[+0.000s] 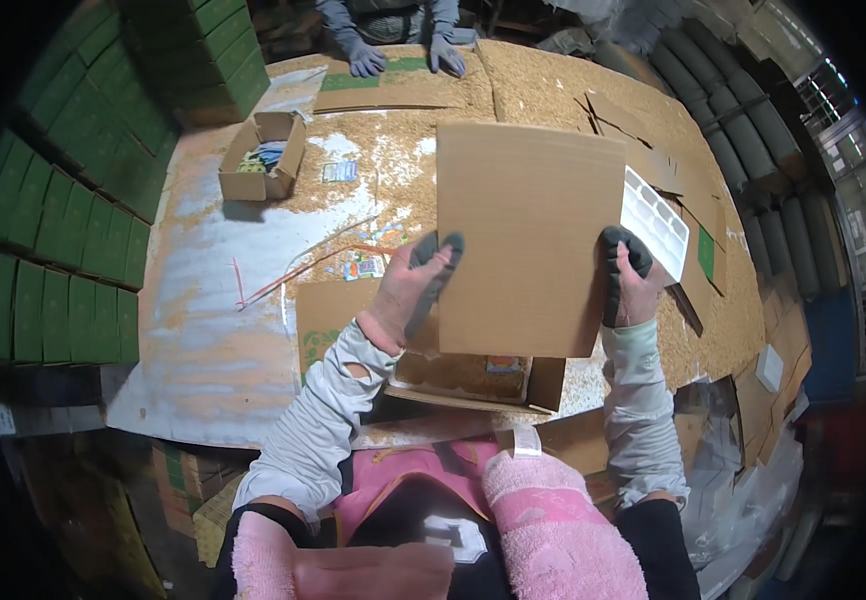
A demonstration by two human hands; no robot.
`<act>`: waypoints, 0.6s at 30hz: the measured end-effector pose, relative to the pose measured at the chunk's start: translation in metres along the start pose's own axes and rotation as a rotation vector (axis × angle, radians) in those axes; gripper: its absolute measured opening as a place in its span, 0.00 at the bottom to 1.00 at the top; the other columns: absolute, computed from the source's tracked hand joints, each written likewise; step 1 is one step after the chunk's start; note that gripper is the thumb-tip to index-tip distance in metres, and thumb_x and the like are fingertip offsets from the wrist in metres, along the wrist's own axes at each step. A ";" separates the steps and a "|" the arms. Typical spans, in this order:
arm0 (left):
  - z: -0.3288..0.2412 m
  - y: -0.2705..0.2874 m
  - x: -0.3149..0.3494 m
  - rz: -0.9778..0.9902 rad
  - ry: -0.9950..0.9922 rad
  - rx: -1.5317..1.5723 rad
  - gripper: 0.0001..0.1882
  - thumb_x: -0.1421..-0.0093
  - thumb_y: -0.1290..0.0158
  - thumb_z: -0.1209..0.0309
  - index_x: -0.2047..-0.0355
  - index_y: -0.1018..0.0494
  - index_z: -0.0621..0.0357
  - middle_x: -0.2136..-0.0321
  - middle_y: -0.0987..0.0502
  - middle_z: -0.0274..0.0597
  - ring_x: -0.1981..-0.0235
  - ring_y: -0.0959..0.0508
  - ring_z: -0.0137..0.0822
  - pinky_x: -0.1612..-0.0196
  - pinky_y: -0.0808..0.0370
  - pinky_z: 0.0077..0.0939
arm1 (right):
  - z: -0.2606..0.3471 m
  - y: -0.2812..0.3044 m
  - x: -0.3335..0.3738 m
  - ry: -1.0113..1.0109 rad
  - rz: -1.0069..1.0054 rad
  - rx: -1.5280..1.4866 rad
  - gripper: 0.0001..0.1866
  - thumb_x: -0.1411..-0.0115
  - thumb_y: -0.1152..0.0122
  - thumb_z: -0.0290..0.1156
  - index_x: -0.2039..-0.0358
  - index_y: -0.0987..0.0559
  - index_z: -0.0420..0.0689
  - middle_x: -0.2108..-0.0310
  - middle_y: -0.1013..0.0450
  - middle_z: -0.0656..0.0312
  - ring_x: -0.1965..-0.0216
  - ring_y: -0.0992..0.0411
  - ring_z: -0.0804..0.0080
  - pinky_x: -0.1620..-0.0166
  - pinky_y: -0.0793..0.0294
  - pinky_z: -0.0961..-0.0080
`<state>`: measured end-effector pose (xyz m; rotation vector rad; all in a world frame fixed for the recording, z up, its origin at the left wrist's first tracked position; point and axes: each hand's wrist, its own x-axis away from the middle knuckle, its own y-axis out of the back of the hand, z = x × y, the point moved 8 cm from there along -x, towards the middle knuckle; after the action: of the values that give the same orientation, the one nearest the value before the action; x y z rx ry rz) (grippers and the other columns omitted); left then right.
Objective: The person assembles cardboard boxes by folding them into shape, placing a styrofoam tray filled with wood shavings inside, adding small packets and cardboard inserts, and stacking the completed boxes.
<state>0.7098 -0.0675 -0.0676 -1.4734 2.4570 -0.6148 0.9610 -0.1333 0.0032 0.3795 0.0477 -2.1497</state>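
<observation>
Upright between my two hands is a plain brown cardboard sheet point(533, 235). My left hand point(421, 285), in a partly dark glove, grips its left edge. My right hand point(630, 280), also partly gloved, is closed on the right edge. Below the sheet an open cardboard box point(551, 388) shows in part, with a small printed packet point(503, 364) and tan loose material inside; the sheet hides its far side. A white compartment tray point(659, 225) lies beyond my right hand, partly covered by it and the sheet.
Tan flakes cover much of the table point(193, 340). A small open box point(261, 160) with packets stands left, near red strapping point(303, 268). Green boxes point(73, 270) are stacked at left. Flat cardboard pieces point(698, 245) lie right. Across the table, another person's gloved hands point(365, 60) touch flat cardboard.
</observation>
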 end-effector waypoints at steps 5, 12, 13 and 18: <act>-0.030 -0.020 0.027 0.022 -0.029 -0.653 0.12 0.45 0.50 0.65 0.64 0.29 0.61 0.75 0.24 0.41 0.75 0.24 0.32 0.71 0.28 0.23 | -0.023 -0.031 0.037 0.321 0.085 0.616 0.40 0.59 0.36 0.30 0.46 0.43 0.36 0.54 0.39 0.49 0.52 0.38 0.62 0.50 0.37 0.71; 0.005 -0.061 0.047 0.323 -0.173 -1.411 0.26 0.54 0.43 0.57 0.57 0.32 0.59 0.62 0.27 0.49 0.64 0.25 0.46 0.62 0.29 0.32 | -0.054 -0.072 0.080 -0.125 0.221 -0.171 0.48 0.63 0.32 0.31 0.44 0.49 0.35 0.47 0.45 0.50 0.46 0.45 0.63 0.44 0.46 0.71; 0.018 -0.047 0.037 0.343 -0.189 -1.200 0.30 0.55 0.42 0.57 0.54 0.34 0.59 0.59 0.29 0.48 0.60 0.27 0.44 0.58 0.31 0.31 | -0.060 -0.068 0.076 -0.128 0.221 -0.179 0.48 0.63 0.32 0.31 0.44 0.49 0.35 0.47 0.45 0.50 0.46 0.45 0.63 0.44 0.46 0.71; 0.017 -0.042 0.028 0.400 -0.238 -0.851 0.33 0.56 0.41 0.59 0.50 0.37 0.58 0.55 0.31 0.50 0.55 0.30 0.47 0.54 0.32 0.31 | -0.034 -0.047 0.077 -0.042 0.188 -0.172 0.39 0.59 0.39 0.24 0.45 0.45 0.37 0.49 0.41 0.52 0.50 0.40 0.67 0.47 0.42 0.74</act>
<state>0.7366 -0.1136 -0.0628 -1.0795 2.8061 0.7241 0.8906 -0.1615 -0.0567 0.2293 0.1660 -1.9505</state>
